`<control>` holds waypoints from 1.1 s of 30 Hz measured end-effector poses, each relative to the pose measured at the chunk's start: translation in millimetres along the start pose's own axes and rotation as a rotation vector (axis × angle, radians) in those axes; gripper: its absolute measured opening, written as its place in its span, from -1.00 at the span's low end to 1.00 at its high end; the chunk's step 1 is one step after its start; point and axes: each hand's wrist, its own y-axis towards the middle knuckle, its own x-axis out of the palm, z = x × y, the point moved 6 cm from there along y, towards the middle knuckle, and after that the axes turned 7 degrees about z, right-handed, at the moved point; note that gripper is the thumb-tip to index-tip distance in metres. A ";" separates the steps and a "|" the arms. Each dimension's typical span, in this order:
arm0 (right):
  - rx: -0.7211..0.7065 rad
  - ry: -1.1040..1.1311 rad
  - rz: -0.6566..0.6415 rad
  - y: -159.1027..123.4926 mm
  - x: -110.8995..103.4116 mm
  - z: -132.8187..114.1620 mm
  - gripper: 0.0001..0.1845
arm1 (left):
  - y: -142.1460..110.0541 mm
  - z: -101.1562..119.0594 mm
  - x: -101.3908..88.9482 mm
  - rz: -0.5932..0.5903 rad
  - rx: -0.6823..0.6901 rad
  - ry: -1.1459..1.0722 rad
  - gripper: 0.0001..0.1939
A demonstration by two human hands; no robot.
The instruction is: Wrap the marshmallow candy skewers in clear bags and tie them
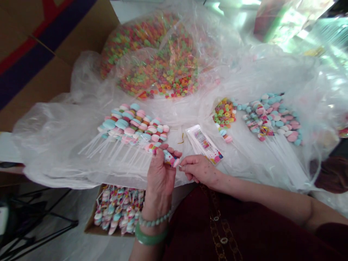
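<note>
Your left hand curls around one candy pop in a printed sleeve, held over the near edge of a clear plastic sheet. Your right hand narrows to a pinch at the pop's lower end, on what looks like its white stick. This pop seems partway wrapped — sleeved, with no tie that can be made out on it.

Beyond your left hand, mostly bare pops lie in a stacked row, sticks toward you; by the look of them, a good share is left to wrap. Below, a box holds many wrapped pops — apparently the done part, too crowded to count.

Near your right hand lie flat sleeves, seemingly unused, with a gold tie just left of them. Farther right are loose rings, candies and bare sticks, so assembly appears unfinished too. At the back, a big bag holds plenty more rings.
</note>
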 end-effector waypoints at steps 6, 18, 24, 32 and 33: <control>-0.096 0.065 0.080 1.5 5.4 -9.1 -0.78 | 0.1 -10.0 3.8 0.022 -0.063 -0.004 -0.80; -0.037 0.099 0.070 5.6 -3.5 -6.0 -0.90 | 13.2 -3.9 -8.4 0.061 -0.108 -0.070 -0.83; -0.068 -0.123 0.078 8.1 -3.8 -6.2 -0.88 | 25.2 13.8 -26.4 0.160 0.002 -0.055 -0.83; -0.109 0.117 0.018 8.6 13.1 -9.7 -0.88 | 14.4 4.2 -7.3 0.097 -0.011 -0.035 -0.82; -0.050 0.227 -0.028 8.4 14.9 -7.0 -0.90 | 14.3 2.7 -6.2 0.092 -0.049 -0.041 -0.80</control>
